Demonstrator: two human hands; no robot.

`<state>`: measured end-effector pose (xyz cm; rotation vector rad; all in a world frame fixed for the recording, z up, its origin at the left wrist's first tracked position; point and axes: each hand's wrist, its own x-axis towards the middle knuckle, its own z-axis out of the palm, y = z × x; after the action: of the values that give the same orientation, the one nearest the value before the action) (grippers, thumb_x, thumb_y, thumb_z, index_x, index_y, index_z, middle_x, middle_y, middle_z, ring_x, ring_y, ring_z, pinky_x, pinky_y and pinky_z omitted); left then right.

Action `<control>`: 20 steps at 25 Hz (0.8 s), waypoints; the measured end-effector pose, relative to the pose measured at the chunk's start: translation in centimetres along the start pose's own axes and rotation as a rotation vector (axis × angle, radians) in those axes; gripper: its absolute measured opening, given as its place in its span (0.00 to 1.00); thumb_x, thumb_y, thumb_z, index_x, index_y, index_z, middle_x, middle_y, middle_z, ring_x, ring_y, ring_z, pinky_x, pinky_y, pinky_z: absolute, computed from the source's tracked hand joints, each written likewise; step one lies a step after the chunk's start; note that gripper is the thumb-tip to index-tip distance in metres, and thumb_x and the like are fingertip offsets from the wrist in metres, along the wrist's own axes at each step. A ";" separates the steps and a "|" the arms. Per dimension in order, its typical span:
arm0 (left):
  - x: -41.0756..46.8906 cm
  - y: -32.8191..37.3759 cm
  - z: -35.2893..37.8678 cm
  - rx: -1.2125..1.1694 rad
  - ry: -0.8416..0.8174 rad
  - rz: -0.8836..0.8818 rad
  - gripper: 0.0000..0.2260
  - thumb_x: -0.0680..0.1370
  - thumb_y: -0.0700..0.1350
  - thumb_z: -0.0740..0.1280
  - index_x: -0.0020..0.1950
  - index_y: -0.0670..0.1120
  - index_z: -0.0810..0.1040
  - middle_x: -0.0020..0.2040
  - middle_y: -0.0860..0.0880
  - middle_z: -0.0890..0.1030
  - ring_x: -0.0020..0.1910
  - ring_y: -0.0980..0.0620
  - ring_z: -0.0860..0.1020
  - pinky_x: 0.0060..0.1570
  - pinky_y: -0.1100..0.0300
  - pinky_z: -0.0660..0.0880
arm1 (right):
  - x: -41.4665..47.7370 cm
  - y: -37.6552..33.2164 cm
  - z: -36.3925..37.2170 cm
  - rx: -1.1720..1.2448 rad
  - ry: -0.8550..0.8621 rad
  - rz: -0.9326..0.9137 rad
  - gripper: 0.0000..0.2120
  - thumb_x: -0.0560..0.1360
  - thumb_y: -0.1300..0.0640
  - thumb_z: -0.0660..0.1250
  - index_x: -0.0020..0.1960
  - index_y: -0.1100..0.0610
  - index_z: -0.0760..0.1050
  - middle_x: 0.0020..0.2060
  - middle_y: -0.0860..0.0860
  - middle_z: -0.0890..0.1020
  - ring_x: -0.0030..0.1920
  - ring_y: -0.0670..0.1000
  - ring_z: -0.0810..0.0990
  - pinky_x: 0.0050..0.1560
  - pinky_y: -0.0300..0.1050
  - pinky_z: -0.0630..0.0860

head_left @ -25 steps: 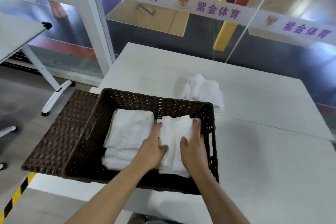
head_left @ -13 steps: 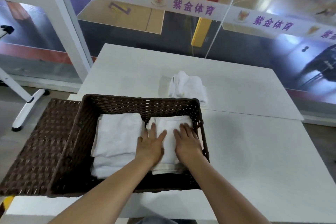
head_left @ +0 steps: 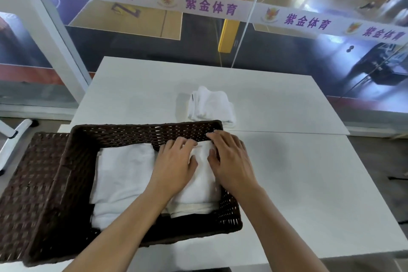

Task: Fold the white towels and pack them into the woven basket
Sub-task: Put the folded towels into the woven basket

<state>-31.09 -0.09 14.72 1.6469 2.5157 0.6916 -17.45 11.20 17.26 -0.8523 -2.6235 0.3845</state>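
Observation:
A dark brown woven basket [head_left: 136, 131] stands on the white table [head_left: 298, 194], its lid [head_left: 26, 194] hanging open to the left. Inside lie two stacks of folded white towels: the left stack [head_left: 123, 174] is uncovered, and the right stack [head_left: 198, 192] lies under both my hands. My left hand [head_left: 174, 161] presses flat on the right stack with its fingertips bent at the far edge. My right hand [head_left: 229, 159] lies flat beside it, against the basket's right wall. A crumpled white towel [head_left: 209, 106] lies on the table behind the basket.
A glass wall [head_left: 287, 51] with a printed white band runs behind the table. A white pillar [head_left: 50, 35] stands at the back left. A seam [head_left: 287, 133] divides the near and far table tops. A white table leg [head_left: 13, 137] shows at the far left.
Both hands have slid forward along the right stack to its far end by the basket's back wall. The view has turned a little to the right.

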 end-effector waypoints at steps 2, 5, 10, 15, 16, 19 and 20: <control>1.9 2.0 -1.0 0.044 0.046 0.083 0.12 0.74 0.46 0.67 0.57 0.50 0.78 0.52 0.51 0.79 0.50 0.46 0.76 0.50 0.50 0.75 | 1.1 1.5 -1.4 0.082 0.028 0.052 0.19 0.79 0.56 0.64 0.70 0.51 0.73 0.66 0.47 0.76 0.65 0.52 0.72 0.67 0.49 0.69; 5.3 4.2 -1.7 0.038 0.050 0.123 0.11 0.76 0.47 0.66 0.58 0.50 0.79 0.52 0.52 0.79 0.52 0.47 0.75 0.54 0.52 0.74 | 3.5 4.7 -2.1 0.155 0.041 0.119 0.20 0.78 0.57 0.65 0.69 0.50 0.73 0.64 0.46 0.77 0.64 0.51 0.73 0.66 0.48 0.69; 13.4 5.0 -1.5 0.099 -0.096 0.056 0.13 0.79 0.50 0.59 0.61 0.50 0.77 0.56 0.52 0.78 0.58 0.46 0.74 0.60 0.52 0.70 | 7.7 10.9 -0.4 0.291 -0.020 0.268 0.20 0.78 0.58 0.66 0.69 0.48 0.73 0.63 0.47 0.77 0.62 0.52 0.75 0.65 0.49 0.71; 22.6 3.4 2.9 0.295 -0.421 0.007 0.19 0.81 0.52 0.59 0.72 0.51 0.69 0.66 0.49 0.75 0.65 0.45 0.72 0.64 0.51 0.68 | 12.2 17.1 3.4 0.332 -0.116 0.348 0.18 0.79 0.56 0.65 0.68 0.49 0.72 0.61 0.49 0.77 0.60 0.53 0.76 0.61 0.53 0.74; 24.0 2.7 4.3 0.325 -0.500 -0.023 0.21 0.81 0.52 0.58 0.74 0.51 0.67 0.69 0.48 0.73 0.66 0.44 0.71 0.65 0.50 0.68 | 13.1 18.3 4.3 0.339 -0.144 0.362 0.17 0.79 0.56 0.65 0.68 0.49 0.72 0.60 0.50 0.77 0.60 0.53 0.76 0.60 0.54 0.75; 26.8 0.4 8.3 0.328 -0.711 -0.183 0.27 0.81 0.54 0.58 0.80 0.53 0.57 0.76 0.47 0.64 0.71 0.41 0.66 0.68 0.46 0.66 | 15.5 21.0 7.0 0.375 -0.211 0.418 0.16 0.79 0.55 0.64 0.67 0.49 0.72 0.57 0.50 0.78 0.58 0.54 0.77 0.60 0.53 0.75; 27.4 -0.4 9.5 0.284 -0.758 -0.259 0.28 0.81 0.54 0.59 0.80 0.54 0.54 0.79 0.47 0.59 0.73 0.39 0.65 0.69 0.46 0.66 | 16.2 21.7 7.7 0.388 -0.233 0.445 0.16 0.79 0.54 0.64 0.67 0.50 0.72 0.57 0.50 0.78 0.58 0.54 0.77 0.60 0.53 0.74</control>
<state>-40.50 27.14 11.34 1.2598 2.2257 -0.2888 -21.80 36.85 6.57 -1.3066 -2.4065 1.1276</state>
